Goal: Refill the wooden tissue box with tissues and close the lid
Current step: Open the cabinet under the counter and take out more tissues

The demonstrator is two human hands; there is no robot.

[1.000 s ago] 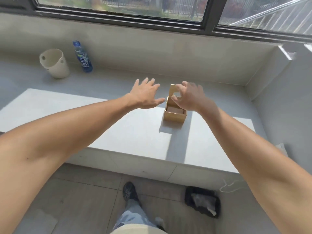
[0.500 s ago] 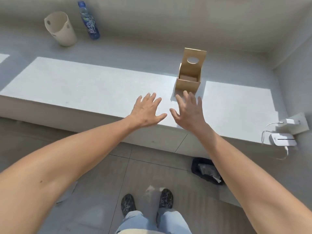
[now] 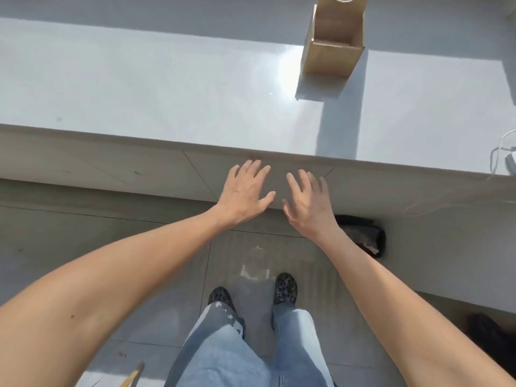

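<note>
The wooden tissue box (image 3: 332,58) stands on the grey ledge (image 3: 167,88) at the top right of the view, its lid raised upright behind it and cut off by the frame's top edge. The inside looks bare. My left hand (image 3: 244,191) and my right hand (image 3: 305,202) hover side by side, fingers spread, palms down, in front of the ledge's front face and well below the box. Neither hand holds anything. No tissues are visible.
A black bag (image 3: 363,234) with something grey in it lies on the tiled floor at the foot of the ledge, right of my right hand. White cables (image 3: 502,157) lie at the ledge's right end. My legs and dark shoes (image 3: 284,289) stand below.
My right hand has left the box lid, which stays raised. Both hands have drawn back from the box to in front of the ledge's edge. The view has tilted down toward the floor.
</note>
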